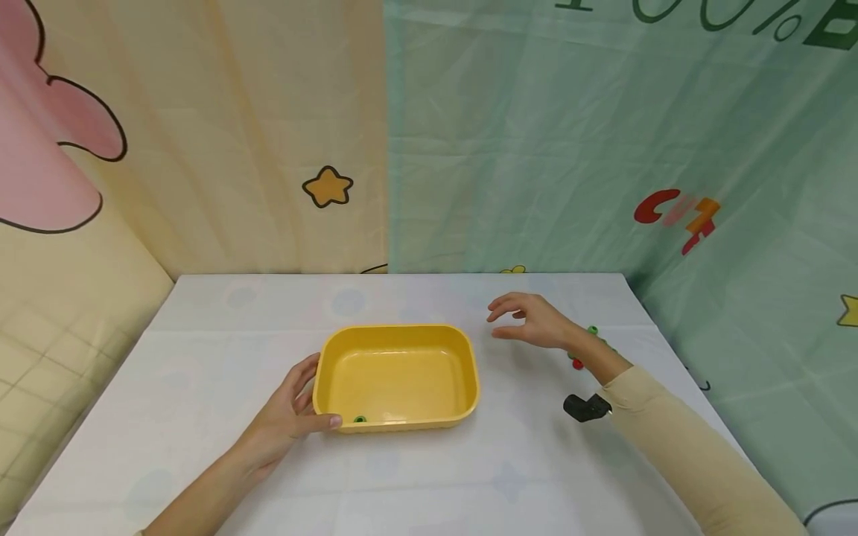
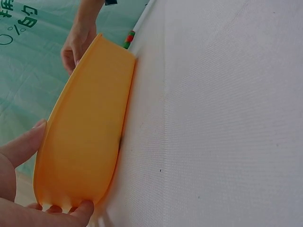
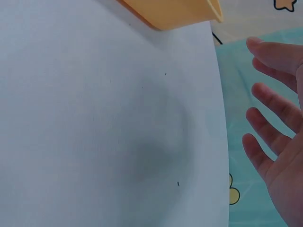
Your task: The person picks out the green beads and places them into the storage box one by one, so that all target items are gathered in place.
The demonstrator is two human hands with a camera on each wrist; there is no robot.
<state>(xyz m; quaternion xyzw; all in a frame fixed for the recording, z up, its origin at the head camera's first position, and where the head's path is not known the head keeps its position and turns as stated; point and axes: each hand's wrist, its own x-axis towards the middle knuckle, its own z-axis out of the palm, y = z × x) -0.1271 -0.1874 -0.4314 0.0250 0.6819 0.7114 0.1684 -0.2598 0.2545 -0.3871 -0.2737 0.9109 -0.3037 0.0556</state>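
A yellow tray (image 1: 402,380) lies on the white table, with a small green piece (image 1: 360,419) inside by its near wall. The left hand (image 1: 288,417) grips the tray's left end, thumb on the near rim; in the left wrist view its fingers curl round the orange-looking tray (image 2: 85,123). To the right of the tray, the right hand (image 1: 532,320) hovers over the table, fingers apart and slightly bent, holding nothing. The right wrist view has this hand (image 3: 284,113) at the right edge, apart from the tray (image 3: 175,12).
Red and green pieces (image 1: 578,364) lie on the table behind the right forearm, partly hidden by it. A black object (image 1: 586,408) is beside the right sleeve. Printed curtains (image 1: 509,149) stand behind the table (image 1: 201,320) and along its sides.
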